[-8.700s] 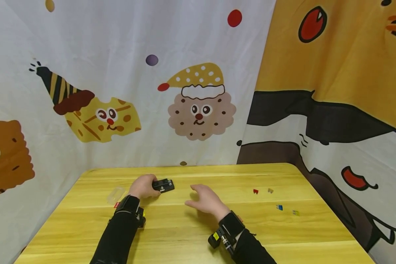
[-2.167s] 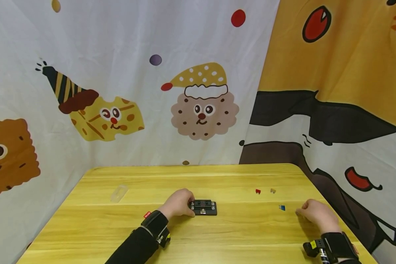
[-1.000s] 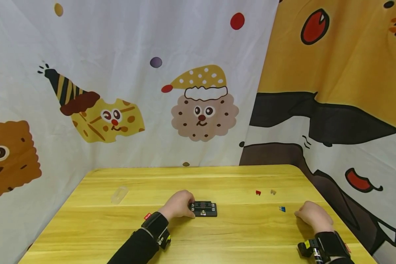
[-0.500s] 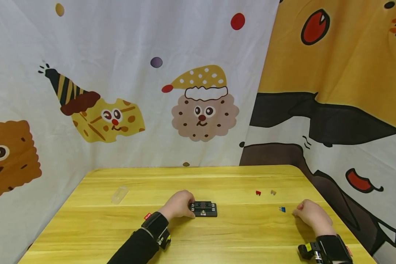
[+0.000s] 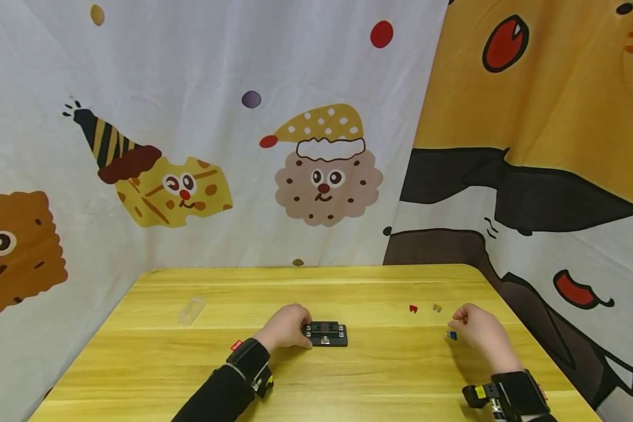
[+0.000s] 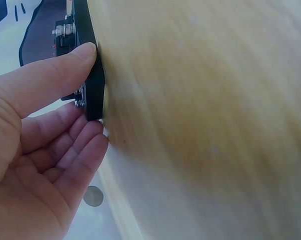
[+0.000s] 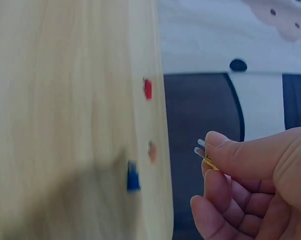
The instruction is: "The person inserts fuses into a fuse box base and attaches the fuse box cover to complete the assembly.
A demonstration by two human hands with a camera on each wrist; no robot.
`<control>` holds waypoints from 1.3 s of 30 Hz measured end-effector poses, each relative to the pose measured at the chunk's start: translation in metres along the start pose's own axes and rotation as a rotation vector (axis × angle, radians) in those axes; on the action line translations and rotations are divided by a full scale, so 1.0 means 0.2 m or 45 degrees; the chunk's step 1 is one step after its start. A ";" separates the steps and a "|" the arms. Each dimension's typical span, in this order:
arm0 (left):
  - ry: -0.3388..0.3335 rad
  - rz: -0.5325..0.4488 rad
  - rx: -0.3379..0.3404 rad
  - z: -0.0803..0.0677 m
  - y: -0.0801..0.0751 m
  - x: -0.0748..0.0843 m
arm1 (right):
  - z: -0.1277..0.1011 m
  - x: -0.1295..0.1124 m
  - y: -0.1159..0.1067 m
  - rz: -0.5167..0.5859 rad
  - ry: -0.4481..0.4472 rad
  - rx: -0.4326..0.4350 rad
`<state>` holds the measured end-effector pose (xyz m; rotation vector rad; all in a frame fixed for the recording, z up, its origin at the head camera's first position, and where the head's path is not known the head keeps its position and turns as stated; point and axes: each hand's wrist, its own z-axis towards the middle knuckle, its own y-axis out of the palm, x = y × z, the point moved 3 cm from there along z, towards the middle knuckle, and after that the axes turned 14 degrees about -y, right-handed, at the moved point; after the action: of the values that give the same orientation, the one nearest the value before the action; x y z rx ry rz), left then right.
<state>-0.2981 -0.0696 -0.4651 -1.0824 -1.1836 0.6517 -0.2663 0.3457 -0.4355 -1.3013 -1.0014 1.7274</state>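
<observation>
Left hand (image 5: 287, 328) clamped the fuse box (image 5: 325, 334) mid-worktop, near the front edge, steadying it. Right hand (image 5: 477, 331) pinched a yellow fuse (image 7: 209, 161) (prongs out), near the right edge.

My head view is bright and evenly lit, sharp in the middle, with wide-angle bending at the edges. Only soft shadows sit on the yellow wooden table (image 5: 380, 363). Both wrist views are blurred: the tabletop grain smears, and my right hand (image 7: 260, 185) casts a dim shadow.
</observation>
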 end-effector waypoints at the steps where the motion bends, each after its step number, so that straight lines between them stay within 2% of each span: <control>1: 0.002 0.001 0.000 0.00 0.00 0.00 | 0.00 -0.02 0.00 0.001 -0.019 0.011; 7: 0.005 0.001 0.004 0.01 0.01 -0.01 | 0.03 -0.13 0.02 0.030 -0.128 0.055; 18: 0.017 -0.002 0.008 0.01 0.01 -0.01 | 0.10 -0.28 0.10 0.090 -0.198 0.059; 28: 0.018 -0.009 0.008 0.00 0.00 0.00 | 0.13 -0.43 0.19 0.125 -0.333 0.061; 39: 0.020 -0.005 0.007 0.01 0.00 0.00 | 0.15 -0.57 0.28 0.192 -0.381 0.068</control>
<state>-0.2996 -0.0695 -0.4651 -1.0784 -1.1694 0.6415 -0.2770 0.2164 -0.4353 -1.1296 -1.0346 2.0953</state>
